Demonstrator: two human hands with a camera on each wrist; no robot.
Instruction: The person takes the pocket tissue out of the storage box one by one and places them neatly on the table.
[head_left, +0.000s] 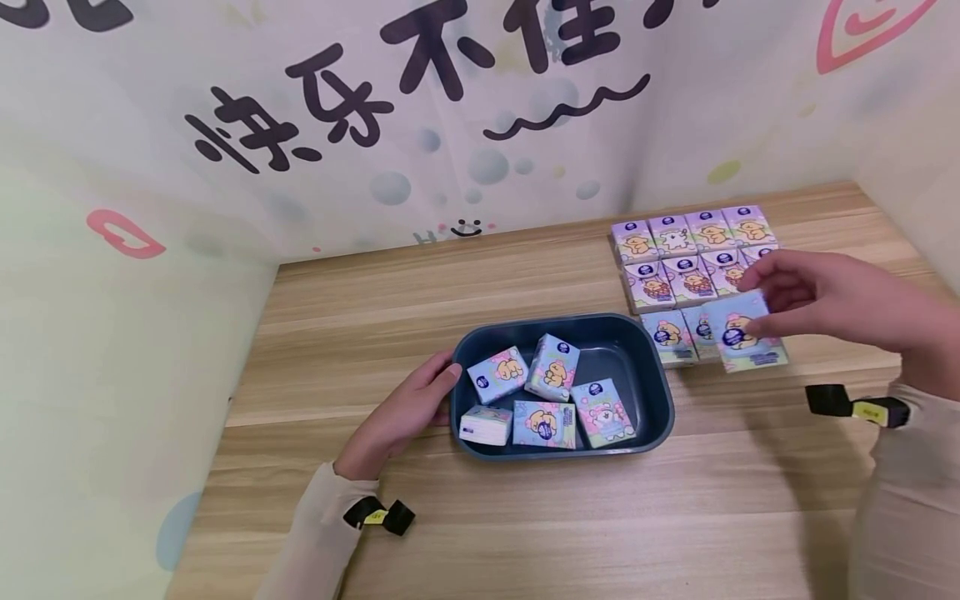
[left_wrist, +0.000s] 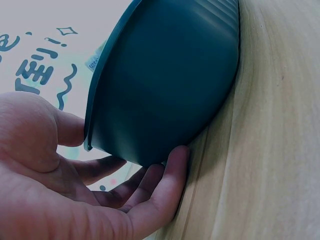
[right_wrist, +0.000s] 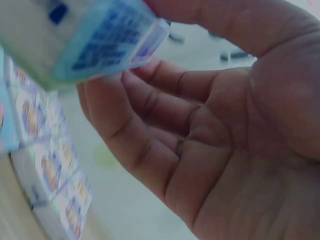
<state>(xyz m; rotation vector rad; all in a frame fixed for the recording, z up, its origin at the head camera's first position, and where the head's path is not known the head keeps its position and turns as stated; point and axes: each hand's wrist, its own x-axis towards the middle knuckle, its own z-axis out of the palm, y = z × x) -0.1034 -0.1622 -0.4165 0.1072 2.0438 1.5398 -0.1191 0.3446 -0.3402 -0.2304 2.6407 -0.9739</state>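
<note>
My right hand (head_left: 847,300) pinches a light-blue tissue pack (head_left: 716,346) with a cartoon print, raised above the table at the right. In the right wrist view, the thumb and fingertips hold this small pack (right_wrist: 100,45) by its edges. At the left end of a dark blue plastic basin (head_left: 615,358), my left hand (head_left: 408,404) grips the rim, thumb on top. The left wrist view shows its fingers curled against the basin's outer wall (left_wrist: 160,85). Several light-blue tissue packs (head_left: 555,367) lie loosely inside the basin, one on its side (head_left: 486,427).
Behind the right hand, purple tissue packs (head_left: 690,279) stand in neat rows near the back wall. Light-blue packs (head_left: 667,333) form the front row, partly hidden by the held one. The wooden table (head_left: 360,333) meets a printed wall covering (head_left: 450,167) at the back.
</note>
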